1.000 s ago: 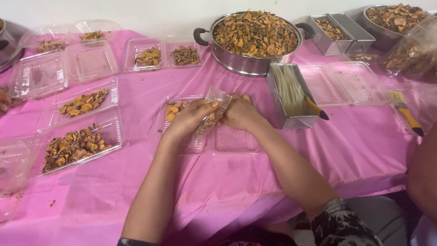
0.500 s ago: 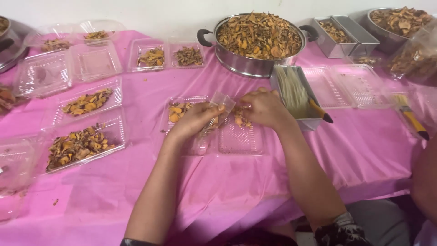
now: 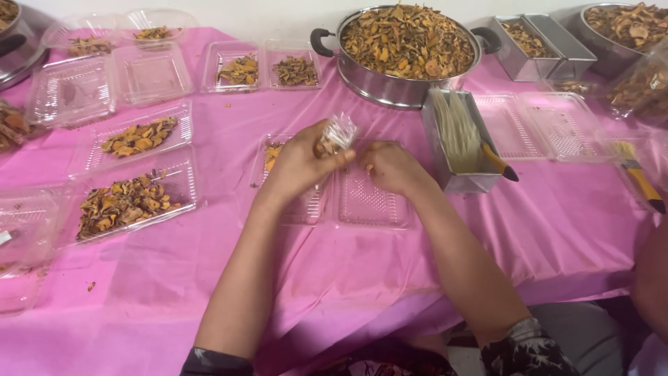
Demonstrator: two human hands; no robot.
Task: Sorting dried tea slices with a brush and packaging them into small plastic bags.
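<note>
My left hand (image 3: 300, 164) grips a small clear plastic packet (image 3: 335, 134) with orange-brown dried pieces inside, held just above an open clear clamshell tray (image 3: 369, 202) on the pink tablecloth. The tray's left half holds a few orange pieces (image 3: 272, 153). My right hand (image 3: 391, 167) is closed beside the packet, fingertips near its lower end; whether it holds anything I cannot tell.
A big steel pot (image 3: 407, 52) heaped with dried pieces stands behind the hands. A steel tin of thin sticks (image 3: 459, 139) with a brush sits to the right. Filled clear trays (image 3: 129, 202) lie left, empty ones (image 3: 543, 125) right. Another person's arm (image 3: 650, 278) is at the right edge.
My left hand has lifted the packet slightly and tilted it upright. My right hand has drawn back a little from the packet toward the tray's right half.
</note>
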